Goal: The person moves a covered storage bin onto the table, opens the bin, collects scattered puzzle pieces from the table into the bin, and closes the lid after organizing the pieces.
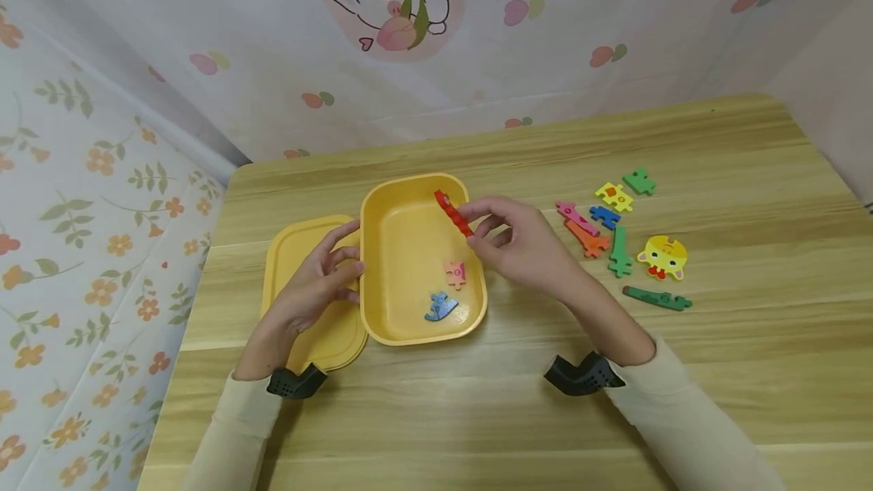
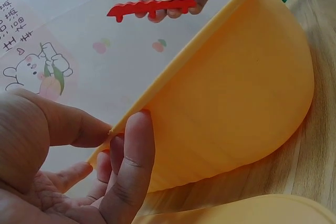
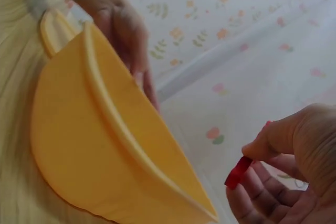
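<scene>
A yellow box [image 1: 409, 195] stands on the wooden table [image 1: 477, 415], with a pink puzzle piece [image 1: 455, 273] and a blue one [image 1: 440, 306] inside. My right hand [image 1: 508, 237] pinches a red wavy puzzle piece [image 1: 453, 213] over the box's right rim; the red piece [image 2: 149, 8] and box wall [image 2: 241, 103] show in the left wrist view, the red piece [image 3: 238, 172] and box [image 3: 84, 150] in the right wrist view. My left hand [image 1: 320, 283] rests its straight fingers [image 2: 131, 166] against the box's left wall, above the yellow lid [image 1: 300, 248].
Several loose puzzle pieces lie right of the box: pink [image 1: 576, 216], orange [image 1: 588, 239], blue [image 1: 604, 216], yellow [image 1: 614, 196], green [image 1: 639, 181], a green strip [image 1: 619, 251], a yellow animal face [image 1: 663, 257] and a dark green piece [image 1: 657, 298]. Patterned cloth walls surround the table.
</scene>
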`<state>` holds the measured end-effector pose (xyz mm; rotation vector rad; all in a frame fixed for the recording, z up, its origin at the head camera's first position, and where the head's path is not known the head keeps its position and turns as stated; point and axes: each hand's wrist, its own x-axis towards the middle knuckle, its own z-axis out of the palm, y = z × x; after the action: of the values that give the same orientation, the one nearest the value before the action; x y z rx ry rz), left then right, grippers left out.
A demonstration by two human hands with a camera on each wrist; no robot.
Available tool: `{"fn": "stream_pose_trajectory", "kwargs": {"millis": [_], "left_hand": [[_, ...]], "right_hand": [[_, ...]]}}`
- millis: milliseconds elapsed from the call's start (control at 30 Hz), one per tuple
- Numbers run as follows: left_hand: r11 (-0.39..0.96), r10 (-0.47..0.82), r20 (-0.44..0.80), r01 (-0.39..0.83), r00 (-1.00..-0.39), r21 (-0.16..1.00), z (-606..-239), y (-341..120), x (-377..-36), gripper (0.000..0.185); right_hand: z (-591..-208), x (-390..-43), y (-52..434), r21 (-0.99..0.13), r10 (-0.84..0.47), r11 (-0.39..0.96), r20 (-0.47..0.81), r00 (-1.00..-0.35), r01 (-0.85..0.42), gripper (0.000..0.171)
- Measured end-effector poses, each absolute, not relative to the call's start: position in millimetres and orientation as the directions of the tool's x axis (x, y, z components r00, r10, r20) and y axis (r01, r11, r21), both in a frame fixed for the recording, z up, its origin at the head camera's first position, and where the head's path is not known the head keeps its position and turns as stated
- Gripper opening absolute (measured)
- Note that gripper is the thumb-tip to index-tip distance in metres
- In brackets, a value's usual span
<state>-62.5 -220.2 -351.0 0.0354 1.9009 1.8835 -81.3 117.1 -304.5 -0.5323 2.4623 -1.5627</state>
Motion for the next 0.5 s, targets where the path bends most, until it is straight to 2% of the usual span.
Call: {"fn": "stream_pose_trajectory", "kwargs": {"millis": [133,500], "left_hand": [[0.063,0.335,-0.304,-0.301,-0.892,0.952,-350,-220,-62,0.074],[0.084,0.336,-0.317,-0.307,-0.887,0.948,-350,-220,-63,0.075]], "right_hand": [[-305,-76,111,-0.876,-0.408,0.396,0.099,-0.907,-0.274,0.033],[-308,-70,101,-0.841,-0.474,0.417,0.124,-0.872,-0.346,0.035]]}}
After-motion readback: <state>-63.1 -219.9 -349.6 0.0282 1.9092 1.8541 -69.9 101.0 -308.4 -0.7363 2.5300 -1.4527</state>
